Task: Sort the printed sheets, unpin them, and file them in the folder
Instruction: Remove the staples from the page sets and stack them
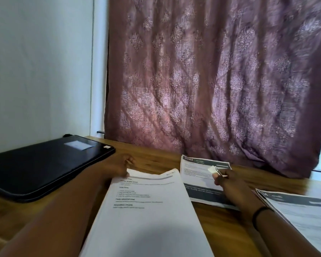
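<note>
Left hand (125,165) gripped the far corner of the white sheet stack (146,210); right hand (225,179) pinched a small metal tool (214,170) above a printed sheet (198,175) on the counter (156,156).

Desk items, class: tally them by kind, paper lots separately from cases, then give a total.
Lots of printed sheets: 3, the stack held by the left hand, the middle sheets, the right pile
Black zip folder: 1
Total: 4

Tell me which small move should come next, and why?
Probably lay the small metal tool, pinched in the right hand, aside on the table. The left hand already holds the white stack at its top corner.
</note>
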